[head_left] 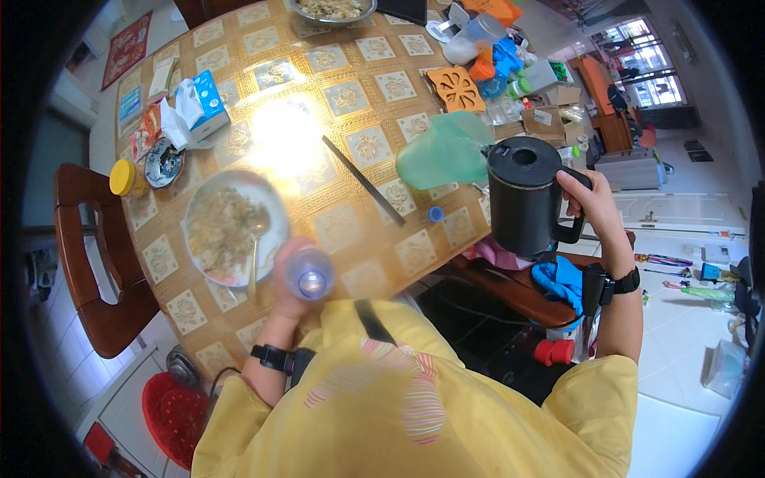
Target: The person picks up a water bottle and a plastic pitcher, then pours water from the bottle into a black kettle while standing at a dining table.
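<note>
At patterned table (pixel 339 227), right hand (pixel 588 197) (frame right) grips kettle (pixel 522 207), left hand (pixel 288 303) (lower centre) encircles bottle (pixel 310 275); careless tilt could spill any contents.

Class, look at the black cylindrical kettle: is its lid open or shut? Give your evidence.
Shut: the round black lid covers the top of the black cylindrical kettle, held in the right hand.

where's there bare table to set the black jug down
Widest: between the plate and dark strip, running up toward the bowl. Smaller: between the bottle and blue cap. Crowded: right side, around the green pitcher and orange trivet; left edge, by the tissue box.
</note>
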The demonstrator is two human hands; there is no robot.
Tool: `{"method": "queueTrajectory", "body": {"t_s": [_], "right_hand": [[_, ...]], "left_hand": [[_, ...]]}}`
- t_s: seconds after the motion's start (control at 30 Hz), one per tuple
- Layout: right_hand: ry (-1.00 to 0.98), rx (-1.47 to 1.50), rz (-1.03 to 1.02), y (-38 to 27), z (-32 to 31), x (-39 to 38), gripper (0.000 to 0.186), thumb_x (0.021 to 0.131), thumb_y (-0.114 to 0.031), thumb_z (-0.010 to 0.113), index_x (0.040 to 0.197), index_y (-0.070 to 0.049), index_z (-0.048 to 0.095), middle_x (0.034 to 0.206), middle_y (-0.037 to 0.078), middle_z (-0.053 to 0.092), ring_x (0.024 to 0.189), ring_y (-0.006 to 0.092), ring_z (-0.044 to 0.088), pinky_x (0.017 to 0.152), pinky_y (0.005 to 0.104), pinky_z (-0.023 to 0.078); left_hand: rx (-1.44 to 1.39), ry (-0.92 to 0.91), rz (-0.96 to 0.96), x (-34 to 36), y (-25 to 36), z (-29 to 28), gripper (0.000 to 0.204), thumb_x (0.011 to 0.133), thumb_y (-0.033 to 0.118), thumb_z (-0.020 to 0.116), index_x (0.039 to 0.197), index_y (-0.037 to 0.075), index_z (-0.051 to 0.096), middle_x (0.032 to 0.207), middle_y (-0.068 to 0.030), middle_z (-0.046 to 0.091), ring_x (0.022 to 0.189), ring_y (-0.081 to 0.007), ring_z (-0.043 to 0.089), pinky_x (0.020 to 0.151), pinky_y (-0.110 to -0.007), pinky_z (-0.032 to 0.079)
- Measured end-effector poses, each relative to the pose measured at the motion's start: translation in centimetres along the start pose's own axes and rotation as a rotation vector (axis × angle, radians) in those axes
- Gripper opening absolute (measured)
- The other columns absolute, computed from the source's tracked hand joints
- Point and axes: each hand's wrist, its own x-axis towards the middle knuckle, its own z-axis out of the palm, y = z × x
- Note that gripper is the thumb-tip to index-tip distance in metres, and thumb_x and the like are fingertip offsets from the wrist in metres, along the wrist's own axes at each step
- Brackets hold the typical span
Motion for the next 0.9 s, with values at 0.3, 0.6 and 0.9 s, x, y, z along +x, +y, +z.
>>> {"method": "queueTrajectory", "body": {"t_s": [0.3,0.6,0.9], "right_hand": [[0.019,-0.037,-0.009,-1.3,0.5,-0.3,0.036,0.075,-0.034,0.062,0.059,-0.004,0.050,0.047,-0.002,0.043,0.040,0.0060,0.043,0.039,0.0193,0.033],[0.026,-0.104,-0.024,-1.6,0.6,-0.7,0.036,0.075,-0.035,0.062,0.060,-0.004,0.051,0.047,-0.001,0.044,0.040,0.0062,0.042,0.040,0.0193,0.034],[0.148,0.422,-0.049,3.7,1.7,-3.4,0.031,0.078,-0.028,0.057,0.061,-0.003,0.048,0.048,0.001,0.042,0.043,0.0093,0.039,0.045,0.0228,0.033]], "left_hand": [[-0.072,0.052,-0.012,-0.3,-0.2,0.3,0.060,0.054,0.021,0.073,0.105,0.004,0.047,0.100,-0.0106,0.051,0.092,-0.0234,0.050,0.081,-0.031,0.041],[0.061,-0.123,0.006,0.0,0.0,-0.5,0.075,0.055,0.015,0.077,0.115,0.006,0.033,0.109,-0.0100,0.046,0.101,-0.0206,0.047,0.086,-0.031,0.039],[-0.106,-0.076,-0.244,3.6,4.0,1.2,0.069,0.057,-0.001,0.072,0.115,0.006,0.035,0.108,-0.0062,0.046,0.101,-0.0167,0.046,0.088,-0.030,0.037]]}}
